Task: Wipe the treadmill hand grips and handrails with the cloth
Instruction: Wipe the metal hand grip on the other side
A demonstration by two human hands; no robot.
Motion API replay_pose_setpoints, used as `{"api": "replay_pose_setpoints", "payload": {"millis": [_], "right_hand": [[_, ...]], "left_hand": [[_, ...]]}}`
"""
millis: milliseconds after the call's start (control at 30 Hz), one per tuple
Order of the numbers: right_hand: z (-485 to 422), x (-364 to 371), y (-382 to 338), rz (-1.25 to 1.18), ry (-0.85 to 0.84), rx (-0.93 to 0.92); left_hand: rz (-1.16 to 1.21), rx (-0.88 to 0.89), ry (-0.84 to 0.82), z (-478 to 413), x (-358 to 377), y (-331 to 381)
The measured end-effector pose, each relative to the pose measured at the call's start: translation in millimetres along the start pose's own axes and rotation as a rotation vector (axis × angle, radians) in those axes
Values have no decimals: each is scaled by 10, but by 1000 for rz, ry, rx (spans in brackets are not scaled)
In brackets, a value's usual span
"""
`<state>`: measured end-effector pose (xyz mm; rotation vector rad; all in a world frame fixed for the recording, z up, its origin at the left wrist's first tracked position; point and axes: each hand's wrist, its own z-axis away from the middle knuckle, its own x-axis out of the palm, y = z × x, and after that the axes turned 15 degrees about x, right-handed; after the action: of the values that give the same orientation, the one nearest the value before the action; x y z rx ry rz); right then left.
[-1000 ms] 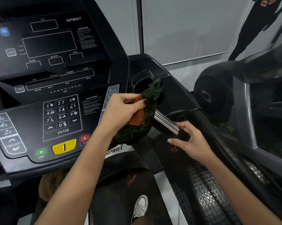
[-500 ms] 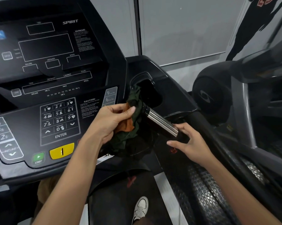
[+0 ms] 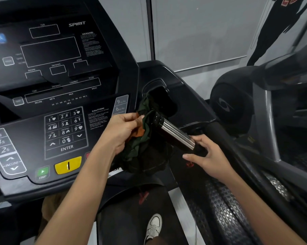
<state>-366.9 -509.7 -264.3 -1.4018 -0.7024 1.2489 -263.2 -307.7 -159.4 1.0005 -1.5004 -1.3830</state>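
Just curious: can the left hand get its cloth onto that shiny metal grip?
Likely yes: the left hand holds the cloth right at the metal grip's upper end, nothing between them.

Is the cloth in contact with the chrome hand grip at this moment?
Touching. The head view shows the cloth, held in the left hand, bunched over the upper end of the hand grip, with no gap between them.
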Motion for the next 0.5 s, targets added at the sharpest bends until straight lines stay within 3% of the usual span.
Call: {"api": "replay_pose_setpoints", "payload": {"millis": [200,367,500], "right_hand": [[10,-1,-7,-2,-2,-9],[-4,1,-2,23,2,0],[9,-14,-16,16,0,-1]], "left_hand": [[134,41,-25,231,64,13],[-330,204,-178,24,137,139],[-460,163,-203,-134,212,196]]}}
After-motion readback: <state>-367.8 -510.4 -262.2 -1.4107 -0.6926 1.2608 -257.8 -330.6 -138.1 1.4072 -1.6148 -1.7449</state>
